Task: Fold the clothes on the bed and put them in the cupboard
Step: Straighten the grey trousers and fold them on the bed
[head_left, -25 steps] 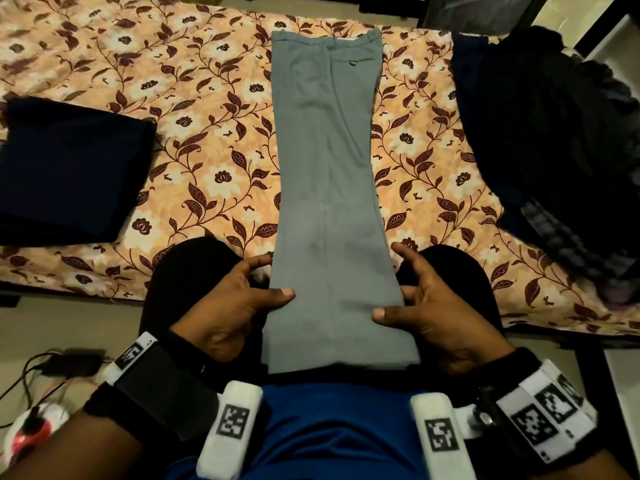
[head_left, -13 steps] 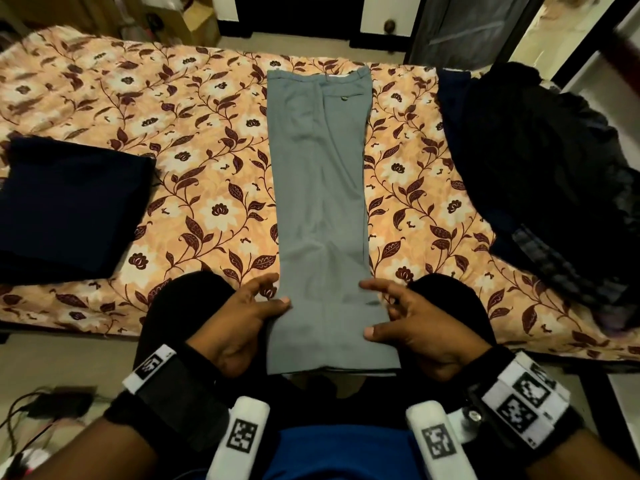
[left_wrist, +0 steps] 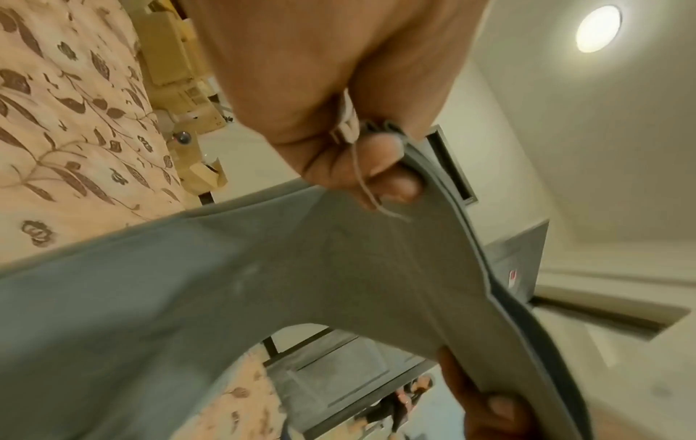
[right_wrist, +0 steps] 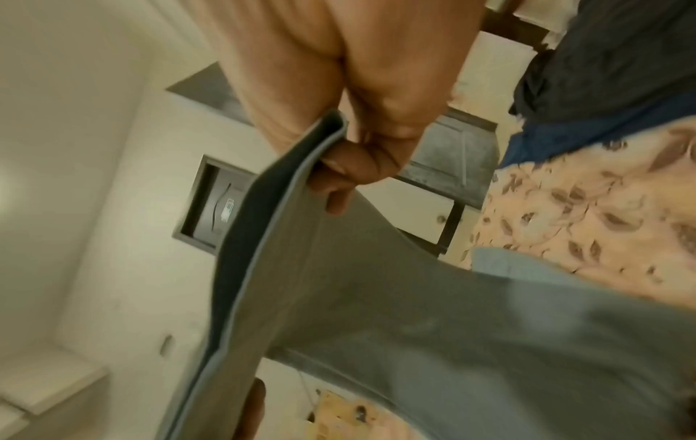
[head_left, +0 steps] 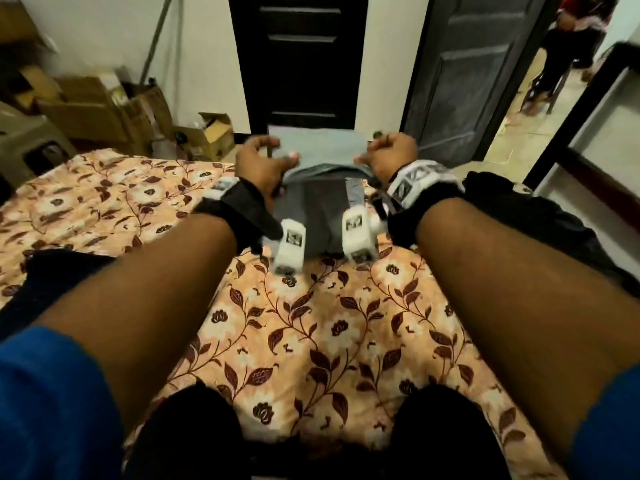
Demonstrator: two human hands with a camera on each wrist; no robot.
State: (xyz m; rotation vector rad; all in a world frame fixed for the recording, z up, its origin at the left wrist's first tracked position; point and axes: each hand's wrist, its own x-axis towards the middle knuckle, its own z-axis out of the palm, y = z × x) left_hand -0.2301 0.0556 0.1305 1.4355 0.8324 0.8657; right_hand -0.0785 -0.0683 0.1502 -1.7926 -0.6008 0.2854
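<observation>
Trousers (head_left: 317, 202) lifted by the hem end, carried toward the far side of the bed (head_left: 311, 341).

Soft, light, limp cloth: sags between grips, so best held at both hem corners, taut. Left hand (head_left: 261, 161) curled tight on one corner, thumb pinching; right hand (head_left: 393, 154) fisted round the other. Rest of legs draped on bed; dark clothes (head_left: 540, 216) piled to the right.

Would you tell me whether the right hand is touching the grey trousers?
Touching: the right wrist view shows the right hand with fingers curled round the grey trousers at their edge.
</observation>
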